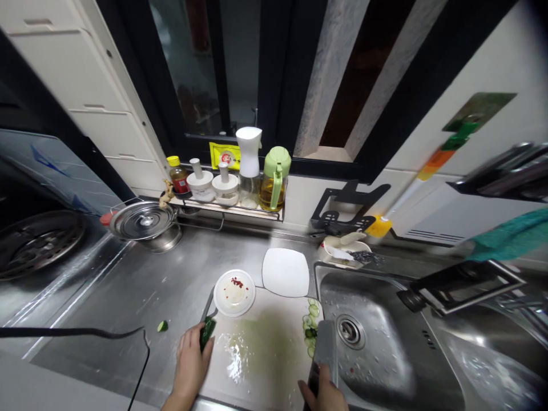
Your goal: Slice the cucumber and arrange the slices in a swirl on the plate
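Note:
My left hand (191, 359) is closed round a dark green piece of cucumber (208, 331) at the left edge of the white cutting board (231, 388). In my right hand (324, 394) is the dark handle of a kitchen knife (326, 342), its broad grey blade along the board's right edge. Cucumber slices (311, 319) lie just left of the blade, in a row on that side of the board. The middle of the board is wet and greenish. A round white plate (222, 294) with bits of red chili overlaps the board's far left corner.
An empty-looking white square plate (285, 271) lies behind the board. The steel sink (377, 342) is directly right. A cucumber end (162, 326) sits on the counter at left. Along the window stand an oil jug (274, 180) and seasoning jars (225, 188); a lidded pot (148, 222) is farther left.

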A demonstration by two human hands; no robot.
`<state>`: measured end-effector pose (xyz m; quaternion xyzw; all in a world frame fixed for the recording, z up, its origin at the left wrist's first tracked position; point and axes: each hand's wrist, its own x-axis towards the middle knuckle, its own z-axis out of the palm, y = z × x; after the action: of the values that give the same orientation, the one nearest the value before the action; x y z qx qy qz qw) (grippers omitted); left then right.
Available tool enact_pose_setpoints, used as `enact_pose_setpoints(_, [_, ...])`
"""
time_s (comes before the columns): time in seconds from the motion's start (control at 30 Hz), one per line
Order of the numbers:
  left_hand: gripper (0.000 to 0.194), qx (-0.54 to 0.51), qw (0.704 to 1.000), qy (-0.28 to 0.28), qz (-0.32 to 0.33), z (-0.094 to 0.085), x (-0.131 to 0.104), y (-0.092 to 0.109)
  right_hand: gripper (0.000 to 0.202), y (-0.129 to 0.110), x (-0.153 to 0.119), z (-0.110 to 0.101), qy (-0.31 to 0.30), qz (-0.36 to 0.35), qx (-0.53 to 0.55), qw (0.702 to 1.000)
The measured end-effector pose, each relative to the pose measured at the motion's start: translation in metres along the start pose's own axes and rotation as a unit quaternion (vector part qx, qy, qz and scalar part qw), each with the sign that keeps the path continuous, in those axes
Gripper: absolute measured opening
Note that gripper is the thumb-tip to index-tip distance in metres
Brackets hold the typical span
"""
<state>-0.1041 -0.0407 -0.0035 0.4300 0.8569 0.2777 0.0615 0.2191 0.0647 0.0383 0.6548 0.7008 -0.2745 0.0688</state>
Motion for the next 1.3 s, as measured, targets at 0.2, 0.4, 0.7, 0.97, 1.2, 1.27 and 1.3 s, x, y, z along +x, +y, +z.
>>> enact_pose_setpoints(0.2, [0.034,-0.104,0.993,-0.055,-0.025,-0.003,-0.010,0.022,0.030,-0.005,-0.013,-0.010,-0.006,0.022,0.017,1.000])
enact_pose_setpoints(0.4, [0.030,-0.201,0.960,-0.160,0.113,0.021,-0.045,0.091,0.034,0.028,-0.031,-0.023,0.054,0.080,0.009,0.995])
enact_pose_setpoints(0.7, [0.031,-0.151,0.962,-0.115,0.196,0.042,-0.051,0.118,0.038,0.024,-0.067,-0.019,0.032,-0.105,0.141,0.984])
enact_pose_setpoints(0.97, [0.033,-0.147,0.943,-0.152,0.256,0.053,-0.051,0.108,0.044,-0.024,-0.054,-0.001,-0.091,-0.082,0.021,0.992])
enact_pose_setpoints(1.2, [0.032,-0.149,0.943,-0.123,0.272,0.066,-0.057,0.099,0.060,-0.030,-0.039,-0.006,-0.100,-0.086,-0.001,0.991])
enact_pose_setpoints(1.27, [0.032,-0.142,0.941,-0.125,0.279,0.067,-0.057,0.098,0.068,-0.034,-0.034,-0.008,-0.110,-0.093,-0.019,0.989])
enact_pose_setpoints(1.3, [0.032,-0.138,0.941,-0.125,0.281,0.067,-0.058,0.098,0.069,-0.036,-0.032,-0.009,-0.112,-0.100,-0.031,0.988])
